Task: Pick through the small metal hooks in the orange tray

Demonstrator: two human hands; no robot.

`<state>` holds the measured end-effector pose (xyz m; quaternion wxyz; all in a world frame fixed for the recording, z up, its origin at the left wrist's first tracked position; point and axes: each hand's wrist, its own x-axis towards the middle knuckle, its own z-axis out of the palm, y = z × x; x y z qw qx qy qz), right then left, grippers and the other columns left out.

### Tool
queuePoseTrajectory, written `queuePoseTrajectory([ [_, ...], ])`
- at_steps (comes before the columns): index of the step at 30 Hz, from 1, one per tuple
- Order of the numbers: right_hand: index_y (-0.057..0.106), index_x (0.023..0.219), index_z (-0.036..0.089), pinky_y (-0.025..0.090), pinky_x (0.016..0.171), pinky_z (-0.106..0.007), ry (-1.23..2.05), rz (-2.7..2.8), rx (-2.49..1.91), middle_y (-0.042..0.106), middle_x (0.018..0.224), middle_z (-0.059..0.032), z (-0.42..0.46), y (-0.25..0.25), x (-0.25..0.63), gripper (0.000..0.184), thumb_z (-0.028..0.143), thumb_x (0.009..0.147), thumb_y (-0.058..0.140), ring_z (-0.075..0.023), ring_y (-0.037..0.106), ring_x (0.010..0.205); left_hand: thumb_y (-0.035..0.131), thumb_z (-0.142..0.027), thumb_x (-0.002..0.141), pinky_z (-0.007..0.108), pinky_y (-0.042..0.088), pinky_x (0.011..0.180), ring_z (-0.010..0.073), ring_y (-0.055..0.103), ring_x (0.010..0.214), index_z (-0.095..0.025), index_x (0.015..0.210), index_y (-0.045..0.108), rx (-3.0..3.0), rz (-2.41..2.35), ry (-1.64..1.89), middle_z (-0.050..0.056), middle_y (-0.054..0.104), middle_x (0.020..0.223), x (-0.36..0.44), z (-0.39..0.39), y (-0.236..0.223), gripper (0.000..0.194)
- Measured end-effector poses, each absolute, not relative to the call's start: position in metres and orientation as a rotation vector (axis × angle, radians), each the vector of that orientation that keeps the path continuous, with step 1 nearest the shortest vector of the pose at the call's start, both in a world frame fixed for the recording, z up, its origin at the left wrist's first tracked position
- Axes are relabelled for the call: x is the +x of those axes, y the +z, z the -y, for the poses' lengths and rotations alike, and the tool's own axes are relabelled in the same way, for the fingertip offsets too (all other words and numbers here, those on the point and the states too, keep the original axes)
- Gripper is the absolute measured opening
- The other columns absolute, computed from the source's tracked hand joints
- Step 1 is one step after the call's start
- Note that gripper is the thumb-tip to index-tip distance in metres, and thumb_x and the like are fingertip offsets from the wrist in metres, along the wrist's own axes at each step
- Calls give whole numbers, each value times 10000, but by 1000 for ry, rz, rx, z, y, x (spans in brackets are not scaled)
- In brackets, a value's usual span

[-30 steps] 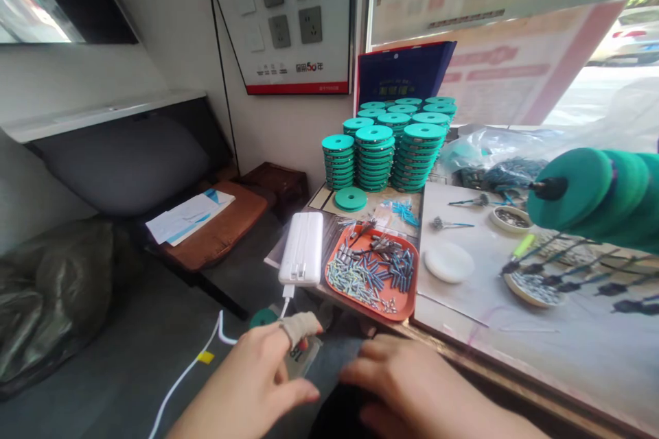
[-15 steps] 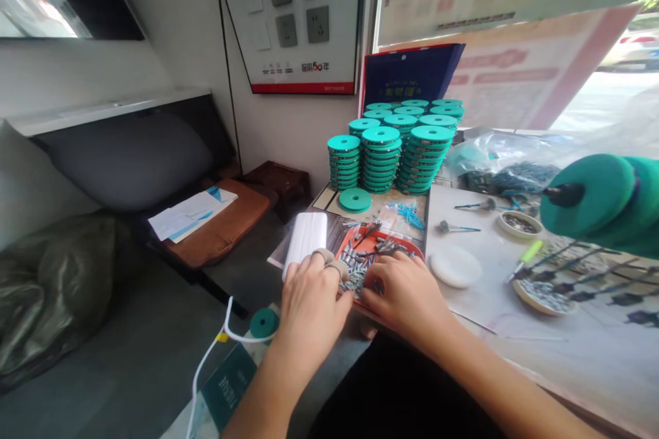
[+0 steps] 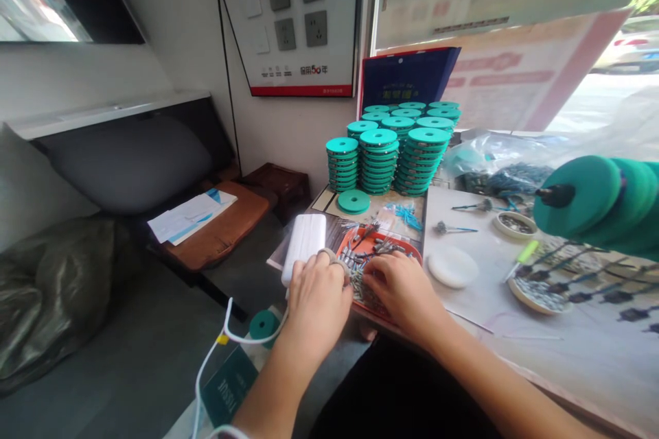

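Both hands work over the shallow orange plastic tray (image 3: 412, 255) at the near left corner of the white-topped work table (image 3: 566, 357). Left hand (image 3: 316, 302), with a cloth wrap on one finger, rests palm down at the tray's left rim, fingers curled among the small grey and blue metal pins (image 3: 360, 267) heaped inside; whether it grips one cannot be determined. Right hand (image 3: 406, 291) lies just beside it, fingers bent into the same heap, grasp likewise hidden. White rectangular power bank (image 3: 305, 243) lies touching the tray's left side, its white cable (image 3: 216, 350) hanging off the table's edge. Stacks of teal round plastic discs (image 3: 396, 154) stand at the far left corner. White round pad (image 3: 453, 266) lies right of the tray.
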<state>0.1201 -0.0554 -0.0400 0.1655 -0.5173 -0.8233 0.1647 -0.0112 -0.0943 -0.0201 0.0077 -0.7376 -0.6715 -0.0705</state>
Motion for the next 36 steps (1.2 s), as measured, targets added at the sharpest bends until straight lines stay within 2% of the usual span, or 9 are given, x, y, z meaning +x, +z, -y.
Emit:
queuePoseTrajectory([
  [5, 628, 764, 150, 354, 702, -272, 537, 2292, -1447, 669, 817, -62, 55, -42, 122, 152, 119, 822, 490, -193, 540, 780, 474, -153, 790, 396, 379, 759, 238, 559, 822, -177, 735, 613, -2295, 2126, -252, 54, 595, 821, -11, 92, -21, 151],
  [13, 595, 712, 156, 379, 646, -257, 654, 2174, -1368, 649, 753, -48, 48, -38, 127, 132, 123, 802, 504, -174, 556, 722, 476, -167, 789, 378, 380, 766, 220, 564, 821, -193, 755, 592, -2356, 2238, -512, 35, 607, 878, -13, 89, -19, 124],
  [18, 570, 730, 176, 393, 581, -259, 685, 2013, -1312, 602, 678, -24, 66, -29, 140, 120, 202, 816, 490, -161, 525, 621, 474, -161, 803, 301, 402, 705, 179, 552, 759, -187, 819, 564, -2388, 2275, -925, 23, 603, 828, -13, 84, -11, 95],
  [21, 567, 710, 186, 409, 581, -247, 817, 1983, -1134, 598, 688, -25, 97, -31, 141, 161, 195, 828, 458, -150, 529, 630, 444, -184, 842, 271, 415, 698, 159, 548, 735, -190, 860, 546, -2434, 2256, -1169, 16, 605, 826, -18, 99, -7, 104],
  [24, 610, 775, 203, 418, 624, -249, 856, 2278, -904, 624, 715, -25, 124, -38, 137, 124, 153, 780, 496, -160, 549, 688, 426, -220, 863, 301, 412, 737, 193, 563, 813, -212, 898, 585, -2453, 2306, -947, 25, 627, 836, -31, 128, -7, 162],
  [27, 635, 840, 221, 408, 636, -268, 695, 2458, -859, 644, 735, -26, 126, -38, 140, 165, 132, 724, 557, -182, 546, 715, 504, -178, 801, 350, 403, 695, 238, 559, 772, -222, 816, 645, -2464, 2280, -422, 37, 649, 801, -42, 150, -8, 148],
  [29, 647, 816, 203, 401, 650, -277, 582, 2414, -1032, 650, 761, -40, 111, -32, 146, 199, 79, 759, 503, -185, 546, 734, 520, -150, 792, 357, 399, 713, 235, 553, 799, -242, 859, 649, -2495, 2180, -363, 30, 650, 851, -41, 150, -8, 172],
  [31, 661, 775, 186, 393, 655, -289, 446, 2454, -1211, 650, 756, -52, 89, -26, 149, 197, 76, 780, 497, -197, 546, 742, 515, -136, 806, 350, 394, 743, 221, 547, 836, -243, 896, 636, -2499, 2072, -447, 26, 639, 886, -33, 139, -7, 185],
  [36, 682, 736, 191, 382, 675, -268, 307, 2741, -1225, 671, 749, -41, 55, -22, 138, 133, 113, 742, 575, -192, 567, 761, 584, -139, 753, 343, 397, 712, 230, 571, 817, -185, 741, 634, -2550, 1848, -215, 46, 639, 780, -12, 96, -6, 69],
])
